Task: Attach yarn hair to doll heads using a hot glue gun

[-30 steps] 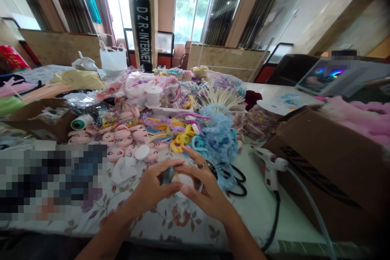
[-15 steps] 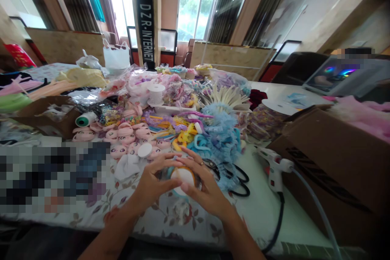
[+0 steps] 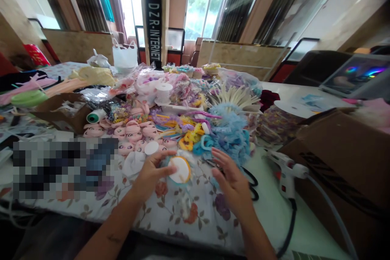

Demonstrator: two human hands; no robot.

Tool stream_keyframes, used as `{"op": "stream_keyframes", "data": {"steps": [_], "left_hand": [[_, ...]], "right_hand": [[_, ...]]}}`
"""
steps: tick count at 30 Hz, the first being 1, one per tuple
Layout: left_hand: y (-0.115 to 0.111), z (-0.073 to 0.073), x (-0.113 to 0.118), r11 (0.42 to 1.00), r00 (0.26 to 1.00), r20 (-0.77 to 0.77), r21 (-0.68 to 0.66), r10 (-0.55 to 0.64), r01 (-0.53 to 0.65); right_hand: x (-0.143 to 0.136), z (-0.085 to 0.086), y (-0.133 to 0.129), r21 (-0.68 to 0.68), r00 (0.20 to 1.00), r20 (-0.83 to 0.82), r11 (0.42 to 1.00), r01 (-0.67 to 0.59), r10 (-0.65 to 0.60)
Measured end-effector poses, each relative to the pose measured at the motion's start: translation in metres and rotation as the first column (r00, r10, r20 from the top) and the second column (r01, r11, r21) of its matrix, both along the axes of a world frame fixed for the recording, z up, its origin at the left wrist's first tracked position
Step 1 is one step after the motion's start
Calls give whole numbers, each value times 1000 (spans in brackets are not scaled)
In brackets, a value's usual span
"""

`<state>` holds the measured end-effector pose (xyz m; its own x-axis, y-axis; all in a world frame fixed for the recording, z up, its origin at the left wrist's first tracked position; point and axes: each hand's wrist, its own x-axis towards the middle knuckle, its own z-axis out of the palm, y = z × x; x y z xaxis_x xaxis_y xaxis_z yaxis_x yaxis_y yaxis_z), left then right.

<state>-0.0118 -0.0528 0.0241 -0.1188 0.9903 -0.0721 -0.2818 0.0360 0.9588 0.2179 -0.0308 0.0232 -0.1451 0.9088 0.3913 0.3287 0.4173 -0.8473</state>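
Note:
My left hand grips the left edge of a round piece, with the thumb on its white face. The piece has an orange-yellow rim and pale blue trim around it, and sheer material hangs below. My right hand is off to its right, fingers apart and holding nothing. Just beyond that hand lies a heap of blue ruffled trim. Black-handled scissors lie partly hidden behind the right hand. A white disc rests on white fabric beyond my left hand, beside several pink doll heads.
A white glue gun with a dark cord stands on the right, beside a large cardboard box. Yellow loops, a white spool and bagged trims crowd the middle. A smaller open box sits at left on the floral tablecloth.
My right hand has let go of the round piece and moved right, its fingers spreading. My left hand still holds the piece. The view has shifted slightly left.

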Motion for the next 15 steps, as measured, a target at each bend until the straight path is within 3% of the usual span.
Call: {"op": "stream_keyframes", "data": {"steps": [2,4,7,10,12,13,15], "left_hand": [[6,3,-12,998,992,109,-9,68,-67],[12,8,-23,992,972,202,-18,123,-122],[19,17,-32,988,934,323,-23,153,-154],[24,23,-30,985,896,412,-100,167,-137],[25,22,-26,961,877,438,-263,198,-86],[26,21,-25,929,876,430,-367,220,-53],[27,16,-22,895,876,426,-446,227,-14]], "right_hand": [[23,-7,-8,-33,947,-44,948,317,-319],[50,-18,-17,-72,811,-26,810,581,-584],[91,-37,-29,-17,603,60,603,798,-796],[125,-52,-35,94,436,130,449,889,-890],[140,-56,-33,116,398,203,425,898,-895],[146,-58,-31,102,404,242,437,894,-882],[155,-58,-23,28,455,315,487,873,-833]]}}
